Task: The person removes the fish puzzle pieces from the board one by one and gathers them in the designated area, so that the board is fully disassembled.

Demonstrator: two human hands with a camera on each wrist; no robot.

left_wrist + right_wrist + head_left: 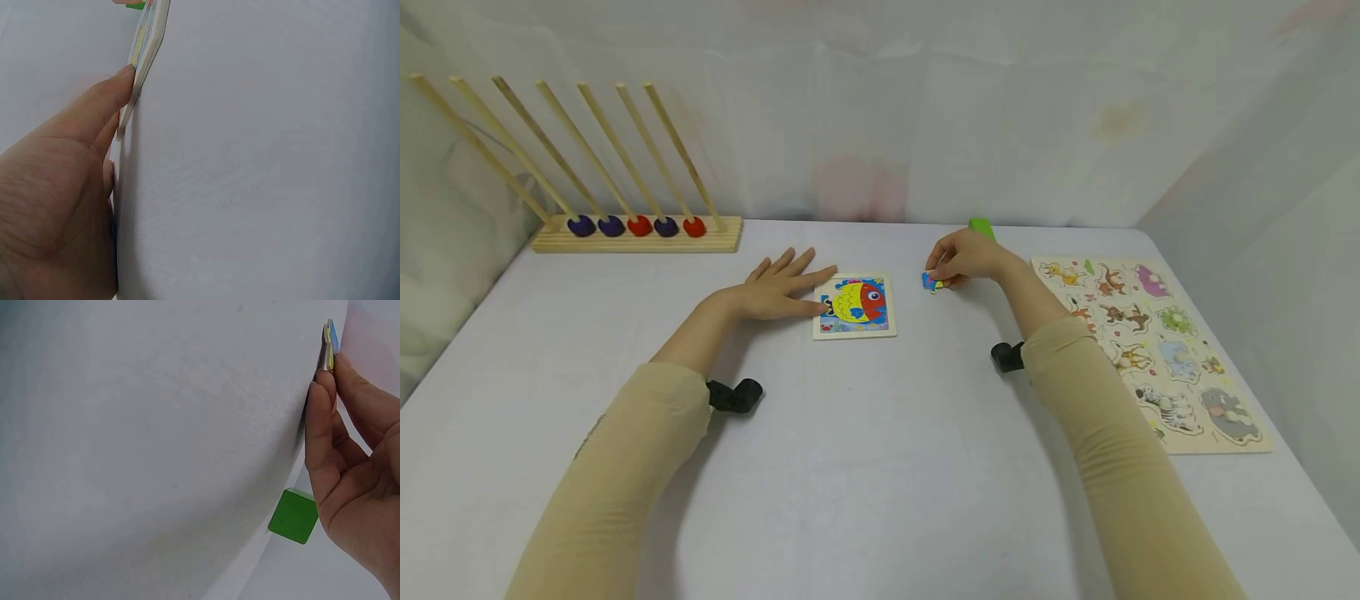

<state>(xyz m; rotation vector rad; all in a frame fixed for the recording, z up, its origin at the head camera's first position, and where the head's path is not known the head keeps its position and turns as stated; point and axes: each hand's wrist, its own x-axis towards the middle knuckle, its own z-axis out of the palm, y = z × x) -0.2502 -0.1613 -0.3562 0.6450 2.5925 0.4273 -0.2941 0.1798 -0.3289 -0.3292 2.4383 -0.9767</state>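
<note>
A small square fish puzzle (868,312) in a pale wooden frame lies flat on the table, its picture a yellow and red fish on blue. My left hand (771,292) has its fingers spread, with thumb and fingertips at the puzzle's left side. In the left wrist view the thumb tip of that hand (56,181) touches the frame's edge. Right of the puzzle, my right hand (973,254) pinches a small blue and yellow puzzle piece (928,282) between thumb and fingers. The right wrist view shows this piece (333,337) edge-on at the fingertips, close over the table.
Just behind my right hand is a green block (292,517). An abacus-like wooden peg stand (637,242) with slanted rods and several red and purple beads stands at the back left. A large animal puzzle board (1210,446) lies on the right, partly covered by my right forearm.
</note>
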